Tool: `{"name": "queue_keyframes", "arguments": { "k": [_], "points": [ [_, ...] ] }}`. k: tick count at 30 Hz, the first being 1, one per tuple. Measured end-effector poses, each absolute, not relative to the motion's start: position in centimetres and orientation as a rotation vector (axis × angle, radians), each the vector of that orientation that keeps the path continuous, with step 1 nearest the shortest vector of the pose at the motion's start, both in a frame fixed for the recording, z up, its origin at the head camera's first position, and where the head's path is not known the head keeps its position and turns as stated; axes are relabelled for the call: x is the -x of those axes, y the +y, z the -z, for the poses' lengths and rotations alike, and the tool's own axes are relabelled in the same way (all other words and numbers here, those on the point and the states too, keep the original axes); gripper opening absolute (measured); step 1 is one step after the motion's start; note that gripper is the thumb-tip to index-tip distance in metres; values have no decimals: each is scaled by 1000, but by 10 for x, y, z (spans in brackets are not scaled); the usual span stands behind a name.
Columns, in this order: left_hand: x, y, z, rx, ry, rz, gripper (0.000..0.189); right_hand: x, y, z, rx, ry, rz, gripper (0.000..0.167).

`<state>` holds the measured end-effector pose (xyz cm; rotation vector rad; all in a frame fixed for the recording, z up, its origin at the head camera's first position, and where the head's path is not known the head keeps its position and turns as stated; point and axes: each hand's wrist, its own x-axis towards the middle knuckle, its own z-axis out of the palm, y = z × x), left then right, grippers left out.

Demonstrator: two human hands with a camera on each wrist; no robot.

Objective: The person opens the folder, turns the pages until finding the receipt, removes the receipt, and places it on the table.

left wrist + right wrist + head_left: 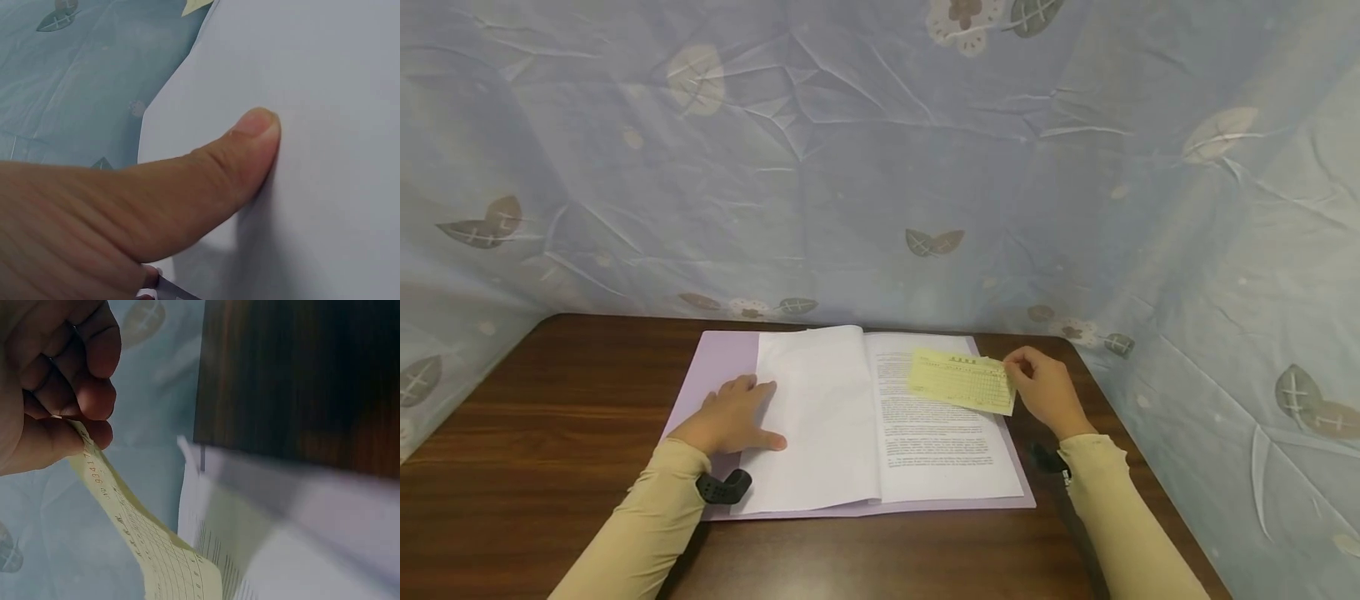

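Observation:
A yellow printed form slip (pixel 958 382) hangs from my right hand (pixel 1047 390), pinched at its right end between thumb and fingers. In the right wrist view the slip (pixel 150 531) bends downward from the fingertips, showing a ruled grid and a red number. Below it is a page of printed text (pixel 936 450), the right side of an open stack of papers. My left hand (pixel 730 417) rests with fingers spread on the blank left page (pixel 820 425). Its thumb (pixel 250 134) lies straight on that white sheet. A lilac folder (pixel 718 362) lies open beneath the papers.
The dark wooden table (pixel 535 450) carries the folder near its middle. A pale blue patterned cloth (pixel 850 167) hangs behind the table and along its sides. Black bands (pixel 724 487) circle both sleeves at the wrists.

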<state>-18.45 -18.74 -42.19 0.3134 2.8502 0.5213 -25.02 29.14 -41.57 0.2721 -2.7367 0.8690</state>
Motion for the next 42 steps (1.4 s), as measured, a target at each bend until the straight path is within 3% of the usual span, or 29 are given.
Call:
{"name": "queue_keyframes", "arguments": {
  "k": [8, 24, 42],
  "points": [
    [189, -188, 424, -347, 2837, -543, 102, 253, 336, 399, -306, -2848, -789, 19],
    [187, -189, 424, -340, 2837, -542, 98, 268, 418, 408, -480, -3040, -644, 18],
    [184, -188, 421, -340, 2848, -549, 96, 269, 439, 421, -312, -3135, -538, 22]
  ]
}}
